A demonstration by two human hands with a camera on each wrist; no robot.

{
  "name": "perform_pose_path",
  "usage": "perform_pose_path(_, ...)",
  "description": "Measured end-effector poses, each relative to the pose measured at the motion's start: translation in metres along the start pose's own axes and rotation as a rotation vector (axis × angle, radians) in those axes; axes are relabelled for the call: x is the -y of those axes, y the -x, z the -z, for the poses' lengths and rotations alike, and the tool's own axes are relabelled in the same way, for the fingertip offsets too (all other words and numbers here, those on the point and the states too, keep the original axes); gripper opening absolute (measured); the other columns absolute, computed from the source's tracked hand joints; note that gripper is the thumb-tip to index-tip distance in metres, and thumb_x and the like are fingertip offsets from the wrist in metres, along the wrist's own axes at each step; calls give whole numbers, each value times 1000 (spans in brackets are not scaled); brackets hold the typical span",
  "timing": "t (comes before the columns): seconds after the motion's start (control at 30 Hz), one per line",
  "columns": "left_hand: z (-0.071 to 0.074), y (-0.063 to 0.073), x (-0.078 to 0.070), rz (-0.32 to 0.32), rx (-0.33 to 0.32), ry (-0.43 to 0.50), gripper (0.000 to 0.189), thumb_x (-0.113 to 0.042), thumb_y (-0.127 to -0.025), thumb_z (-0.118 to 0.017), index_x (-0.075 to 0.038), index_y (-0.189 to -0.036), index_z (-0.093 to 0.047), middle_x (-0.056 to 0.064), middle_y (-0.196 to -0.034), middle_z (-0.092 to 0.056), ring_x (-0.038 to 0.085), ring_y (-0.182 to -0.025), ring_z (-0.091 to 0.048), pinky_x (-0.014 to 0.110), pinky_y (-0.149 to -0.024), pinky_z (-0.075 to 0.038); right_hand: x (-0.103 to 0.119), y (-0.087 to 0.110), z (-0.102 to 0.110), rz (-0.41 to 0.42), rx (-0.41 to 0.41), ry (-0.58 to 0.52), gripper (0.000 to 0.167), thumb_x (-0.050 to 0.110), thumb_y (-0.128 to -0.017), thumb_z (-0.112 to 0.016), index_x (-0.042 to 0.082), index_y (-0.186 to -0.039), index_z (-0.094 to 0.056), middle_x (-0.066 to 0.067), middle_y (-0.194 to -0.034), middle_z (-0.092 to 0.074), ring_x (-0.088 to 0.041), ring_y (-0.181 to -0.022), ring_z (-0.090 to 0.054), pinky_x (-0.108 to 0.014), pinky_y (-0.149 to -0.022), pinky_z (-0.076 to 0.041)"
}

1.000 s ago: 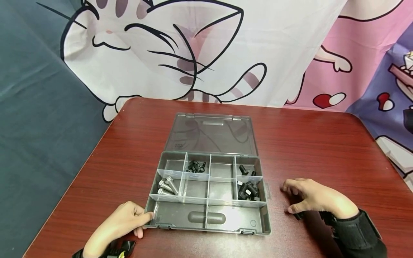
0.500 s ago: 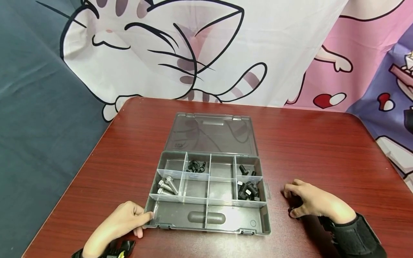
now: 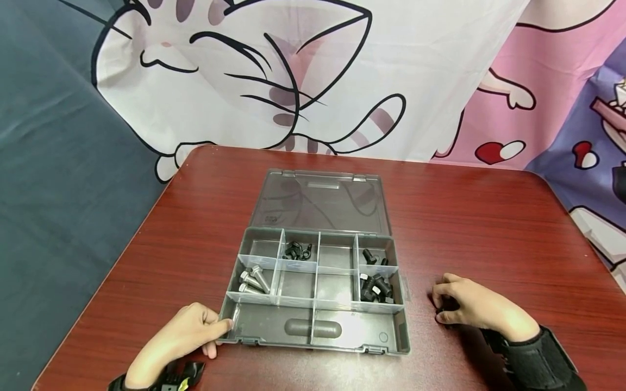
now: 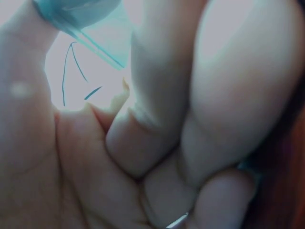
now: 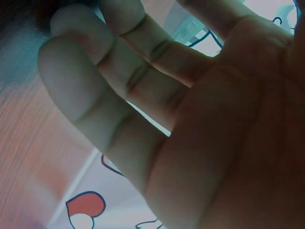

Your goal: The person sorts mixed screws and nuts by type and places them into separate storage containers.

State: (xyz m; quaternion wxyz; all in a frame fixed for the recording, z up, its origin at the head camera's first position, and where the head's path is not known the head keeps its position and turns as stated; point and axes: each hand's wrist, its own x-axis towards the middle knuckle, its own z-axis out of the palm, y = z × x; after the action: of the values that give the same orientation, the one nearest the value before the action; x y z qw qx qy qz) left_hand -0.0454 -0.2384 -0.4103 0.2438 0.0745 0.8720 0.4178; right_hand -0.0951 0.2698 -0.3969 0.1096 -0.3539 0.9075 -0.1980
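A grey see-through compartment box [image 3: 362,352] lies on the table with its lid [image 3: 323,203] folded back. My left hand [image 3: 188,331] grips its front left corner, thumb over the wall and fingers outside; the left wrist view shows these fingers [image 4: 162,95] curled close up. To the right of the box, my right hand [image 3: 474,307] reaches down to the tabletop, thumb and fingertips drawn in around a small black piece [image 3: 442,310], mostly hidden. Silver bolts [image 3: 254,279], black bolts [image 3: 375,289] and small black hardware [image 3: 297,251] lie in separate compartments.
The red-brown wooden table [image 3: 489,217] ends at a hanging cloth [image 3: 210,108] with cartoon cats. A few more black bolts [image 3: 370,257] sit in the back right compartment. Clear dividers [image 3: 315,320] split the box.
The right hand's thumb and fingers have drawn together around the small black piece, which showed below the thumb earlier. The left hand and the box have stayed in place.
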Motion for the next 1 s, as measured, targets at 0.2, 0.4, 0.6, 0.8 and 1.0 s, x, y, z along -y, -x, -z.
perform_pose_path(0.2, 0, 0, 0, 0, 2, 1, 44, -33, -87, -58, -4, -54, -56, 0, -45, -56, 16, -48, -56, 25, -52, -43, 0, -1, 1, 0, 3, -1, 26, 24, -69, -77, 26, -71, -51, 13, -73, -39, -3, -63, -39, -21, -53, -33)
perform_pose_path(0.4, 0, -1, 0, 9, -7, -10, 44, -34, -86, -60, -4, -53, -56, 0, -45, -55, 16, -49, -56, 24, -49, -40, 0, -3, 2, 36, -23, 11, 23, 23, -69, -77, 26, -70, -53, 16, -73, -43, -1, -63, -43, -23, -53, -36)
perform_pose_path(0.6, 0, -1, 0, 13, 2, 9, 45, -33, -86, -59, -2, -54, -54, 1, -45, -56, 17, -49, -56, 25, -51, -42, 1, -5, 0, 82, -77, 33, 24, 17, -68, -78, 25, -73, -56, 18, -75, -46, 1, -66, -45, -22, -55, -40)
perform_pose_path(0.8, 0, 0, 0, 9, -1, -4, 46, -33, -86, -59, -2, -53, -53, 0, -45, -56, 16, -49, -55, 24, -47, -38, 4, -8, -1, 107, -113, 47, 23, 16, -68, -78, 26, -74, -58, 18, -77, -47, 1, -67, -47, -22, -56, -41)
perform_pose_path(1.0, 0, 0, 0, 5, 2, 11, 46, -33, -87, -59, -1, -53, -54, 0, -45, -56, 16, -49, -56, 25, -48, -40, 5, -10, 1, 121, -115, 38, 22, 14, -70, -77, 26, -75, -60, 18, -76, -48, 1, -66, -47, -20, -56, -40)
